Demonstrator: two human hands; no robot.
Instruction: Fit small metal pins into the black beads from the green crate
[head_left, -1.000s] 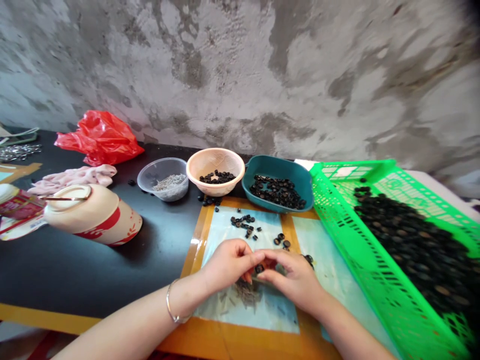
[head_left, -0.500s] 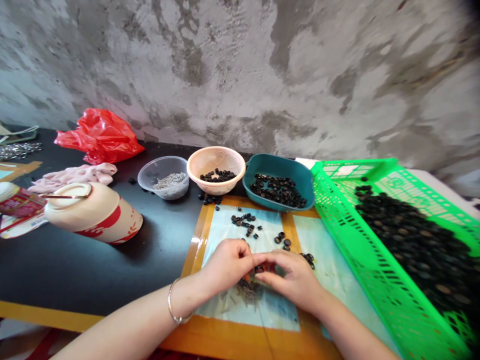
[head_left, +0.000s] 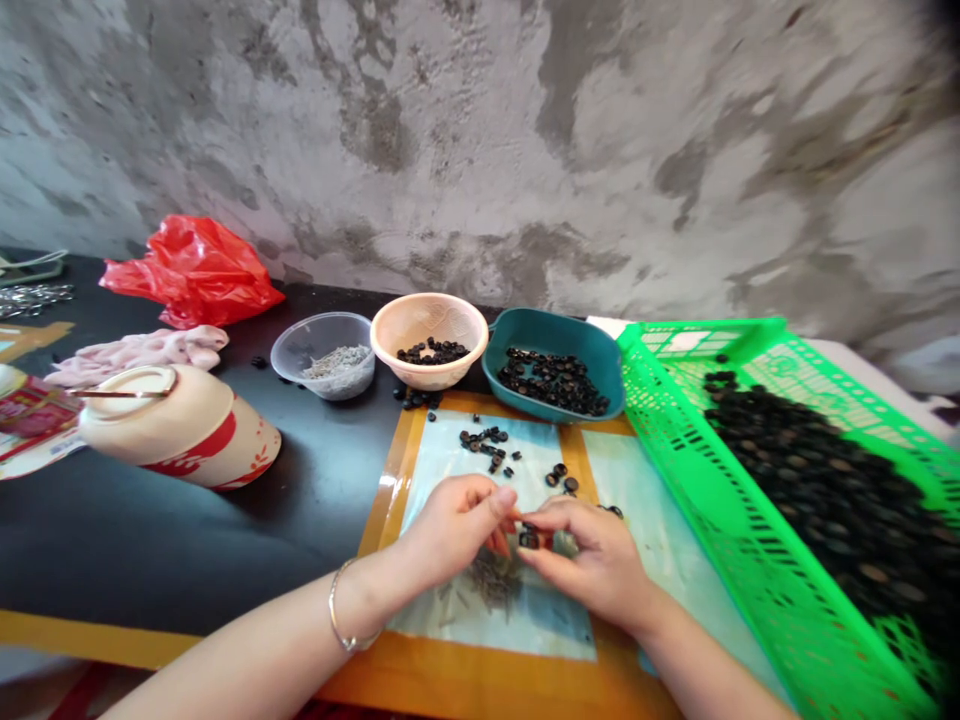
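My right hand (head_left: 592, 555) pinches a small black round part (head_left: 529, 537) between thumb and fingers, above the light blue sheet (head_left: 540, 625). Close against it, my left hand (head_left: 461, 525) has its thumb raised and its fingers curled; whatever sits in those fingertips is too small or hidden to make out. A loose heap of thin metal pins (head_left: 491, 580) lies on the sheet just below both hands. Beyond the hands, several small black parts (head_left: 484, 440) are scattered, with a few larger black discs (head_left: 562, 480) to their right.
Along the back stand a clear bowl (head_left: 289, 350) of pins, a peach bowl (head_left: 390, 350) and a teal basin (head_left: 611, 360) with black parts. At right is a green crate (head_left: 712, 530) heaped with black pieces. At left are a cream cup (head_left: 187, 425), pink glove (head_left: 142, 352) and red bag (head_left: 199, 270).
My left thumb has lifted away from the right fingertips, and the hands have parted slightly. The black part in my right hand shows more plainly. The view has shifted a little.
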